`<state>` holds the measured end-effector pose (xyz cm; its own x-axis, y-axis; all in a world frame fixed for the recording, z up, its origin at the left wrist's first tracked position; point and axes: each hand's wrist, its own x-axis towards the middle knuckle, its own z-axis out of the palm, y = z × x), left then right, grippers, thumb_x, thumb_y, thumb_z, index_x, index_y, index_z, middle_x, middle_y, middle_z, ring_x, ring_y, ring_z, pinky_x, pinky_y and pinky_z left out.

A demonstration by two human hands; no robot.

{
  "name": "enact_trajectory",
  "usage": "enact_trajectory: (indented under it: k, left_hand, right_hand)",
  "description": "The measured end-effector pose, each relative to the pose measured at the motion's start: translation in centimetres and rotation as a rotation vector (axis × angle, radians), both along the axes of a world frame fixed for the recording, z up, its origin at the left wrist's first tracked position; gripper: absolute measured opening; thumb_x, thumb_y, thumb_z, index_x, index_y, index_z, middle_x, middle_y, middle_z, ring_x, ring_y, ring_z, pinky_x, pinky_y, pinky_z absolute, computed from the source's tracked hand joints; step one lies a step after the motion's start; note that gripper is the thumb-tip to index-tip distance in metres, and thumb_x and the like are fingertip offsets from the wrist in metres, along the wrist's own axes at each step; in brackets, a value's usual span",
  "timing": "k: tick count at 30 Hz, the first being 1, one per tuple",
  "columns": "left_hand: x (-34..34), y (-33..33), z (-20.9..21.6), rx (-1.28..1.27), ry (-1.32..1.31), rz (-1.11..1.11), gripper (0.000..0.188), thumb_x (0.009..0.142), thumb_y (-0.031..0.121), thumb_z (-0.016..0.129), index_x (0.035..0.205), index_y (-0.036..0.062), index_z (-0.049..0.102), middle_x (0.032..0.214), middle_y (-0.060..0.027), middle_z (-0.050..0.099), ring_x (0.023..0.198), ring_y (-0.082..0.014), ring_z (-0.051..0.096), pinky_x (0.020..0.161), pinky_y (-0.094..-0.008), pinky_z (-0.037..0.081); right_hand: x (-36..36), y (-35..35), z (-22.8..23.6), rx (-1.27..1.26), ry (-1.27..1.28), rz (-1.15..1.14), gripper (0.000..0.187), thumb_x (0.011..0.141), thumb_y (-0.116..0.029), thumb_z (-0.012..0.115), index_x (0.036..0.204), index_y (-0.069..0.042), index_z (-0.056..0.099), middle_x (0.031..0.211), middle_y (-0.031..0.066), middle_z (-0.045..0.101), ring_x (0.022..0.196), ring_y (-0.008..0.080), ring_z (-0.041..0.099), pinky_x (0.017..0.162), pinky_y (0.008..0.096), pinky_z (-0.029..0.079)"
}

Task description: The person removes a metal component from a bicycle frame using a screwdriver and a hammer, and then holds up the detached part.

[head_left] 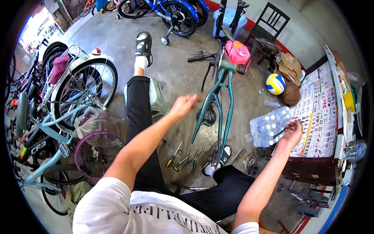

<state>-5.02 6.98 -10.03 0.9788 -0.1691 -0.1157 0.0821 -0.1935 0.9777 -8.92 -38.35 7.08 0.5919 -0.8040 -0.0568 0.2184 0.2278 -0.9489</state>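
Observation:
My left hand [184,107] is raised in front of my body, just left of a teal bicycle frame [229,93]. Its fingers are bent and blurred, so I cannot tell if they hold anything. Farther right, my right hand [291,134] hovers over a pack of clear water bottles [265,126]. Its fingers curl upward, and a thin dark piece [279,134] sticks out beside the palm; its kind is unclear. The frame stands between my legs, near a black saddle [209,116]. On the floor lie a yellow-and-black screwdriver [170,160] and green-handled pliers [194,167].
Several bicycles stand at left, by a purple wheel rim [80,158]. A pale green stool [156,99] sits under my outstretched leg. A volleyball [275,84] and basketball [290,94] lie near a cabinet covered with a printed sheet [321,109]. A blue bicycle [173,17] stands behind.

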Motion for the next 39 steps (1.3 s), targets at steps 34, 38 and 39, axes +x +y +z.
enact_trajectory:
  k: [34,38,39]
  left_hand:
    - [-15.6,1.8,-11.6,0.050,0.819,0.161,0.037,0.107,0.032,0.053,0.124,0.0009,0.065,0.103,-0.0068,0.072,0.080,-0.0170,0.069,0.072,-0.0346,0.054]
    - [-16.0,2.2,-12.5,0.050,0.833,0.161,0.037,0.107,0.032,0.053,0.123,0.0006,0.065,0.102,-0.0069,0.071,0.079,-0.0167,0.068,0.074,-0.0355,0.054]
    - [-16.2,2.3,-12.8,0.052,0.835,0.159,0.036,0.107,0.032,0.053,0.122,0.0005,0.064,0.101,-0.0070,0.071,0.078,-0.0167,0.067,0.074,-0.0357,0.054]
  right_hand:
    - [-1.2,-2.6,-0.9,0.092,-0.022,-0.062,0.025,0.094,-0.018,0.066,0.114,-0.004,0.064,0.104,0.0024,0.062,0.091,0.0144,0.059,0.085,0.0317,0.050]
    - [-1.3,-2.1,-0.8,0.087,-0.028,-0.053,0.022,0.095,-0.019,0.066,0.112,-0.005,0.064,0.103,0.0021,0.062,0.091,0.0142,0.059,0.085,0.0318,0.049]
    - [-1.2,-2.2,-0.9,0.090,-0.037,-0.039,0.022,0.095,-0.019,0.067,0.111,-0.005,0.064,0.102,0.0020,0.062,0.091,0.0142,0.059,0.085,0.0317,0.049]
